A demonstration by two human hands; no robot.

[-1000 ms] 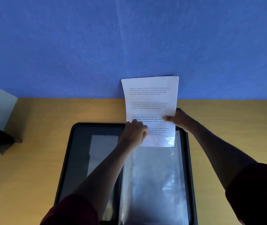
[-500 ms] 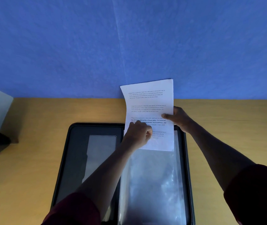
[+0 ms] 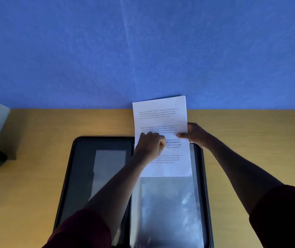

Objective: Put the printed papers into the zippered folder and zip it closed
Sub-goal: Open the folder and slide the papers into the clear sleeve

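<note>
The person wears dark maroon sleeves (image 3: 82, 228), pushed up above the elbows, leaving both forearms bare beside the open zippered folder (image 3: 82, 158). The left hand (image 3: 150, 145) and right hand (image 3: 196, 135) are bare, with no gloves.
</note>
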